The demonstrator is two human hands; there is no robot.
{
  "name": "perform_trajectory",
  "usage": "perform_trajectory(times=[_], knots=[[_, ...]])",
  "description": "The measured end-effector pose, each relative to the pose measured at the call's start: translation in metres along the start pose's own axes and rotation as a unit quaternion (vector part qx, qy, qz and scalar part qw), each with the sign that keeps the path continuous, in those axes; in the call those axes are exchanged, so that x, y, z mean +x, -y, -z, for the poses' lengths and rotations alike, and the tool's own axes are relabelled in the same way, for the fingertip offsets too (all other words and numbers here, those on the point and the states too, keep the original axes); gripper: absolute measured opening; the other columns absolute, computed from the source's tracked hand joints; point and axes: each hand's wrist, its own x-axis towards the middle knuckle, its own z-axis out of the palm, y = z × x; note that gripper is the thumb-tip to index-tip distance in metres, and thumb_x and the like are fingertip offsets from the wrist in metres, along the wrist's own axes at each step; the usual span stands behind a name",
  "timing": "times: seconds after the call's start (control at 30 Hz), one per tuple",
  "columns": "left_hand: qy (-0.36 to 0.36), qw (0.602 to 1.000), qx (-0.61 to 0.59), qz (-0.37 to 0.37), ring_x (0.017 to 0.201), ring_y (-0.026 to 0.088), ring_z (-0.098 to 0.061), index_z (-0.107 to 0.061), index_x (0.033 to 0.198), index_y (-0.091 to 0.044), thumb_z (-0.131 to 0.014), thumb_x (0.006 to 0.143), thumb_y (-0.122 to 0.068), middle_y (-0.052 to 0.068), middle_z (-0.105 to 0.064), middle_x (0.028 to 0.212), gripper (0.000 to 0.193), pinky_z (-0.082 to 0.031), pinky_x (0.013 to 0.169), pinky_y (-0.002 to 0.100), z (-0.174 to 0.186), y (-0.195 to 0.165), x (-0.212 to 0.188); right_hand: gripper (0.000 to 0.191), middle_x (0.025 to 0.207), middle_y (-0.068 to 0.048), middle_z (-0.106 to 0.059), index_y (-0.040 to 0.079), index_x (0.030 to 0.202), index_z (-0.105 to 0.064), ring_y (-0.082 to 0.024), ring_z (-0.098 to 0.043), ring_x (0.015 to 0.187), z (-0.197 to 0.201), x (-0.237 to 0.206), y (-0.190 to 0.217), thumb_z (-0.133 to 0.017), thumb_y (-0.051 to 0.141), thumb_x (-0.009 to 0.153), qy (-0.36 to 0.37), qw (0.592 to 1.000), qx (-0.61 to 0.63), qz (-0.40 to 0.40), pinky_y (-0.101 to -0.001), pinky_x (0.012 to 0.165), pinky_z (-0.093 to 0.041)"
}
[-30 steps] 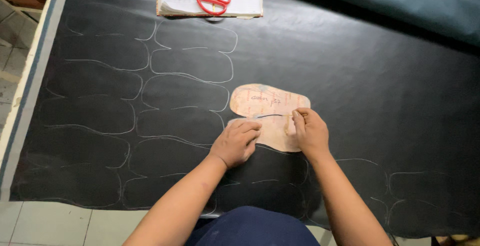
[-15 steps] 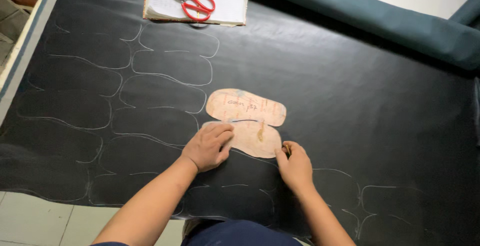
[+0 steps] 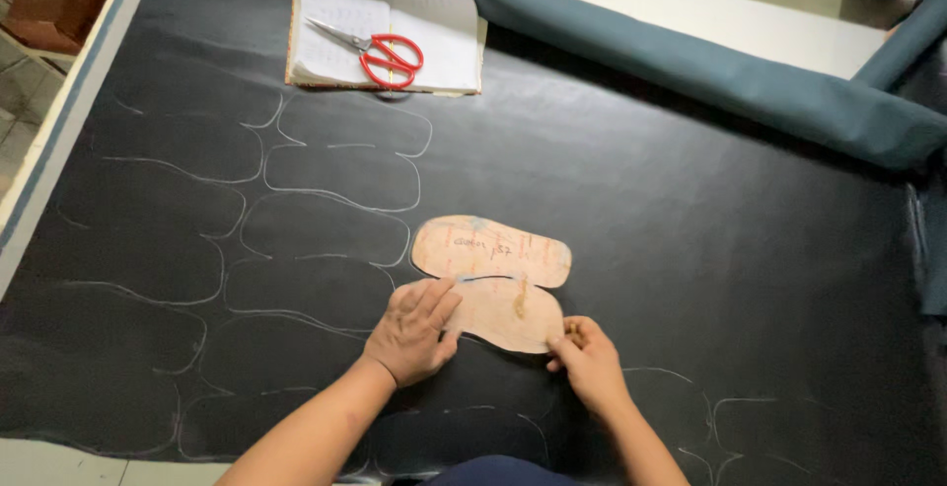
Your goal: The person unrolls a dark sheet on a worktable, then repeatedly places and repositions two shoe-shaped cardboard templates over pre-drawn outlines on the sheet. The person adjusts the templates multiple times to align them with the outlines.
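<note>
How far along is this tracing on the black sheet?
Done: many pale outlines already fill the left of the black sheet. In hand: the left hand presses the tan cardboard template flat while the right hand works at its lower right edge. Left: the sheet's right side is mostly unmarked, and the red-handled scissors lie unused.

Dim, soft overhead light; slight blur

- A wide table (image 3: 59, 165) with a pale edge carries a big black sheet (image 3: 691, 210) marked with white outlines.
- On the sheet lie a tan cardboard pattern (image 3: 493, 279) and an open notebook (image 3: 434, 42) with red scissors (image 3: 380, 52) on it.
- A teal fabric roll (image 3: 750, 81) lies along the far side.
</note>
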Motion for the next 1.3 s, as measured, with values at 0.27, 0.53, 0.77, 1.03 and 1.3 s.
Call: perform_trajectory(times=[0.27, 0.53, 0.77, 1.03, 1.3], knots=[[0.025, 0.997, -0.04, 0.057, 0.134, 0.033, -0.041, -0.057, 0.129, -0.002, -0.074, 0.082, -0.033, 0.015, -0.048, 0.143, 0.058, -0.03, 0.11, 0.049, 0.006, 0.011, 0.001, 0.028, 0.083, -0.007, -0.067, -0.001, 0.119, -0.062, -0.011, -0.062, 0.063, 0.019, 0.043, 0.038, -0.065, 0.013, 0.095, -0.143, 0.985, 0.083, 0.05, -0.0228, 0.044, -0.038], [-0.016, 0.976, -0.134, 0.17, 0.115, 0.029, -0.06, -0.065, 0.113, -0.008, -0.073, 0.083, -0.024, 0.007, -0.067, 0.119, 0.035, -0.044, 0.096, 0.044, 0.009, 0.018, 0.022, 0.038, 0.09, -0.002, -0.071, -0.002, 0.124, -0.068, -0.008, -0.06, 0.069, 0.004, 0.101, 0.087, -0.072, 0.015, 0.09, -0.133, 0.987, 0.02, 0.083, -0.0228, 0.063, -0.049], [-0.102, 0.973, -0.011, 0.205, 0.13, 0.031, -0.053, -0.066, 0.118, -0.008, -0.072, 0.083, -0.021, 0.009, -0.061, 0.13, 0.038, -0.039, 0.108, 0.049, -0.014, 0.081, 0.088, 0.037, 0.084, -0.004, -0.069, -0.003, 0.117, -0.065, -0.01, -0.062, 0.069, -0.005, 0.143, 0.086, -0.076, 0.015, 0.086, -0.123, 0.982, -0.039, 0.134, -0.0257, 0.064, -0.05], [-0.075, 0.961, -0.004, 0.265, 0.149, 0.034, -0.031, -0.067, 0.132, -0.021, -0.071, 0.087, -0.028, 0.011, -0.044, 0.154, 0.046, -0.022, 0.121, 0.052, -0.029, 0.11, 0.1, 0.035, 0.081, -0.001, -0.069, 0.001, 0.12, -0.071, -0.008, -0.06, 0.067, -0.004, 0.152, 0.086, -0.074, 0.017, 0.089, -0.12, 0.985, -0.068, 0.104, -0.0251, 0.065, -0.05], [-0.058, 0.958, 0.01, 0.279, 0.148, 0.033, -0.031, -0.067, 0.133, -0.022, -0.067, 0.09, -0.031, 0.01, -0.044, 0.154, 0.044, -0.022, 0.121, 0.051, -0.03, 0.109, 0.102, 0.048, 0.086, -0.001, -0.067, 0.006, 0.128, -0.07, -0.009, -0.061, 0.077, -0.003, 0.149, 0.082, -0.08, 0.024, 0.084, -0.147, 0.96, -0.195, 0.137, -0.0255, 0.075, -0.05]])
